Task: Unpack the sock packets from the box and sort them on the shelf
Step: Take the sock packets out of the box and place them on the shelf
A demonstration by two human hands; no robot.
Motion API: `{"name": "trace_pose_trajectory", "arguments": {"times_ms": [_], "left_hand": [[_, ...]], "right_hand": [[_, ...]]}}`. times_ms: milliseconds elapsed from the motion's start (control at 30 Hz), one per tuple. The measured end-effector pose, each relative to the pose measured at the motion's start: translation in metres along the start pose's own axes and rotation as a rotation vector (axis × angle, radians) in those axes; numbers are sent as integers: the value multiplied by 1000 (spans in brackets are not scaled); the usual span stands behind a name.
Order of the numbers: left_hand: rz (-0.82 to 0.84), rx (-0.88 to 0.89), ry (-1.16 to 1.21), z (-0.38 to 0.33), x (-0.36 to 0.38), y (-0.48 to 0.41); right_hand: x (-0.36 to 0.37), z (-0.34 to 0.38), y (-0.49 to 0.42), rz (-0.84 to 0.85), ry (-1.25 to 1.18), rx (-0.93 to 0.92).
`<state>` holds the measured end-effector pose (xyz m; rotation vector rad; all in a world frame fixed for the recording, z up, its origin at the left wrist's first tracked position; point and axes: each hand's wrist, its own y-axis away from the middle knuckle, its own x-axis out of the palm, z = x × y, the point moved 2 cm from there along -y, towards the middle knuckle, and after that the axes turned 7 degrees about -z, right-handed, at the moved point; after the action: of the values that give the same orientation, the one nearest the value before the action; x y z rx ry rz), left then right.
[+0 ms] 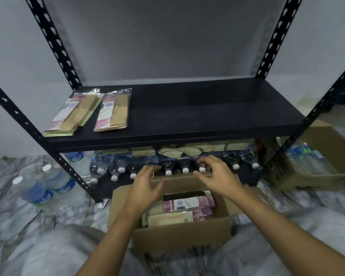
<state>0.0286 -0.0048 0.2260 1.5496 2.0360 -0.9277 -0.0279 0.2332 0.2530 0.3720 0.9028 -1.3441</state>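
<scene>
An open cardboard box (179, 234) stands on the floor in front of me with several sock packets (187, 205) inside. Two sock packets lie on the left of the black shelf (207, 116): one (72, 114) at the far left, another (113, 110) beside it. My left hand (145, 183) hovers over the box's far left side, fingers spread and holding nothing. My right hand (213, 174) hovers over the box's far edge, fingers loosely bent, also holding nothing.
Water bottles (167, 164) lie in a row on the lower shelf level just behind the box. Two more bottles (46, 186) stand on the marble floor at left. Another cardboard box with bottles (311, 162) sits at right. Black slotted uprights (54, 42) frame the shelf.
</scene>
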Motion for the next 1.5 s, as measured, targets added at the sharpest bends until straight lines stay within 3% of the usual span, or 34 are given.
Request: {"name": "trace_pose_trajectory", "arguments": {"times_ms": [400, 767, 1133, 1500], "left_hand": [[345, -195, -76, 80, 96, 20], [533, -221, -196, 129, 164, 5], [517, -389, -183, 182, 192, 18], [421, -408, -130, 192, 180, 11]], "right_hand": [[92, -101, 28, 328, 189, 123], [147, -157, 27, 432, 362, 185], [200, -195, 21, 643, 609, -30], [207, -203, 10, 636, 574, -156]]}}
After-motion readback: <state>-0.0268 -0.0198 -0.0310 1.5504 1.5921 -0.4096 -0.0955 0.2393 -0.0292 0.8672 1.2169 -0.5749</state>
